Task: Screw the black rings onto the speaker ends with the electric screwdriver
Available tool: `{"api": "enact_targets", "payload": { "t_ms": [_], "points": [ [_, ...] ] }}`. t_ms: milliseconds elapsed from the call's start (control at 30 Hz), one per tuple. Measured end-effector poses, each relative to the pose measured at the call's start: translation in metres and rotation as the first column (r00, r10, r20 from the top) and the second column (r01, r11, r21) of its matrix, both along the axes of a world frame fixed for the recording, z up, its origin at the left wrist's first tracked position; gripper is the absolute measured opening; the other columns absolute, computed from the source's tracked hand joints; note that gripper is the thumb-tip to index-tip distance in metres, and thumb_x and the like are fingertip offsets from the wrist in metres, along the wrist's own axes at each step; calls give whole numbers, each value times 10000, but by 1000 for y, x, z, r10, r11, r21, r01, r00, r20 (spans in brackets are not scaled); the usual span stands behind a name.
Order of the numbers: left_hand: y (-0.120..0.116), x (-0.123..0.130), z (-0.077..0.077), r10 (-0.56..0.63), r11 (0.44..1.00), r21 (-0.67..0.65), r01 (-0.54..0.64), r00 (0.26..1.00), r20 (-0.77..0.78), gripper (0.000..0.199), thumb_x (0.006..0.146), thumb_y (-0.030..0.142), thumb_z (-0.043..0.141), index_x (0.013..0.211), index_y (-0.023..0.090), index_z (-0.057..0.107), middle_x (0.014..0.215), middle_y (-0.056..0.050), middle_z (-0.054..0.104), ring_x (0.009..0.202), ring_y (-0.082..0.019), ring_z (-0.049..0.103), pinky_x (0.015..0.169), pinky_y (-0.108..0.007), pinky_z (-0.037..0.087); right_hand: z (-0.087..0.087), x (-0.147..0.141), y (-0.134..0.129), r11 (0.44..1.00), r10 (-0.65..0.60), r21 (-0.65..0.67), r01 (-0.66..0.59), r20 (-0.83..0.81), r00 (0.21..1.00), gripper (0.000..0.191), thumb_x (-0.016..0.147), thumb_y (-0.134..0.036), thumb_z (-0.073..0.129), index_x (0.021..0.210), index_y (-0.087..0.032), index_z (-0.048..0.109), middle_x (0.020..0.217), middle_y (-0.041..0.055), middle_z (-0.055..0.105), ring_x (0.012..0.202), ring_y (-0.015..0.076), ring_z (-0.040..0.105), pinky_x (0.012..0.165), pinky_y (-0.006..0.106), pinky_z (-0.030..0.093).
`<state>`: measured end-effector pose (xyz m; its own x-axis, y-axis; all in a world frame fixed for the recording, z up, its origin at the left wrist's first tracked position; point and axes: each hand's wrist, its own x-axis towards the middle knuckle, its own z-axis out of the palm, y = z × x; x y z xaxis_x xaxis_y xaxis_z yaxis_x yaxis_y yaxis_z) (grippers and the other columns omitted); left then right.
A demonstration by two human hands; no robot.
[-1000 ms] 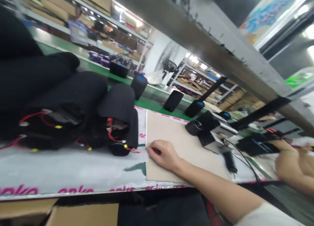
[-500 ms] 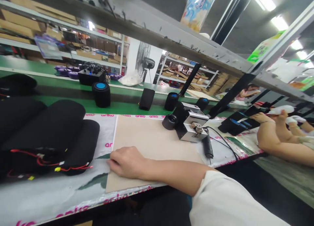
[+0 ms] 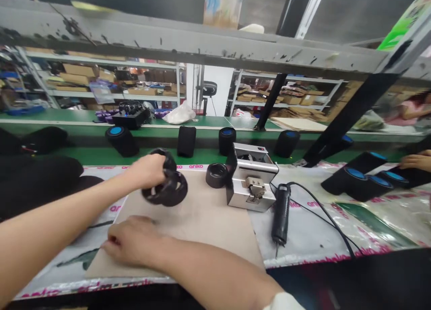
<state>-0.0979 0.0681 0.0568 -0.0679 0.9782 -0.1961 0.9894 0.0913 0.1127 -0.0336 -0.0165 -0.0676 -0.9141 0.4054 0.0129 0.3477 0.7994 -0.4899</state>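
My left hand comes in from the left and grips a black ring-shaped rubber part above a tan cardboard sheet. The part's openings show between my fingers. My right hand rests on the sheet's near left corner, fingers curled and holding nothing. A shorter black ring lies on the sheet beside a silver metal box machine. Right of that machine lies a black electric screwdriver with its cable.
Black cylinders with blue tops stand on a green conveyor behind the bench. More lie at right, near a co-worker's hand. Black padded rolls lie at left. A grey beam crosses overhead.
The view has swung level and moved back. My left hand has entered, holding the black ring part. My right hand stays on the sheet's near edge, and a co-worker's raised hands have dropped from view.
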Motion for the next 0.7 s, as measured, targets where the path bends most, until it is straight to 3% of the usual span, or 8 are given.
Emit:
{"api": "enact_targets", "payload": {
  "t_ms": [100,167,267,333,533,700],
  "points": [
    [35,38,-10,104,988,-114,-107,994,-26,312,1058,384,738,1262,152,705,1198,-94,736,1035,-235,749,890,-401,659,2,1,0,997,51,-65,-52,-25,998,334,1072,-435,514,1105,-204,754,1189,107,781,1131,386,749,922,510,659],
    [57,56,-20,169,969,-178,-174,985,-44,316,1058,390,740,1259,149,705,1179,-90,738,1008,-228,754,858,-380,662,5,3,0,991,74,-106,-81,-70,995,377,1081,-402,487,1291,-203,729,1359,118,734,1236,403,715,982,559,652],
    [75,70,-30,229,945,-216,-245,969,-95,343,1055,394,744,1291,151,697,1223,-103,731,1041,-239,753,876,-392,663,10,10,1,982,72,-160,-96,-152,986,563,1045,-357,552,1598,-259,523,1621,61,561,1467,392,573,1087,573,626],
    [77,75,-32,222,949,-199,-246,965,-137,373,1048,389,751,1333,157,685,1292,-118,715,1117,-262,740,935,-433,657,13,14,1,978,58,-188,-93,-185,981,633,1027,-342,583,1645,-280,461,1663,37,515,1513,372,532,1123,544,614],
    [66,83,-28,9,983,-175,-49,975,-222,378,1041,362,758,1356,169,679,1379,-126,685,1236,-297,700,1036,-497,621,19,17,0,970,81,-215,-115,-158,984,512,1035,-287,528,1540,-228,589,1566,96,610,1405,394,622,1080,561,627],
    [58,85,-29,-257,940,-272,206,952,-165,310,1045,341,750,1288,156,701,1304,-113,711,1168,-271,714,1016,-482,624,16,10,0,974,102,-192,-119,-99,990,474,1079,-340,498,1515,-190,607,1508,128,650,1348,395,666,1079,553,628]
  ]
}}
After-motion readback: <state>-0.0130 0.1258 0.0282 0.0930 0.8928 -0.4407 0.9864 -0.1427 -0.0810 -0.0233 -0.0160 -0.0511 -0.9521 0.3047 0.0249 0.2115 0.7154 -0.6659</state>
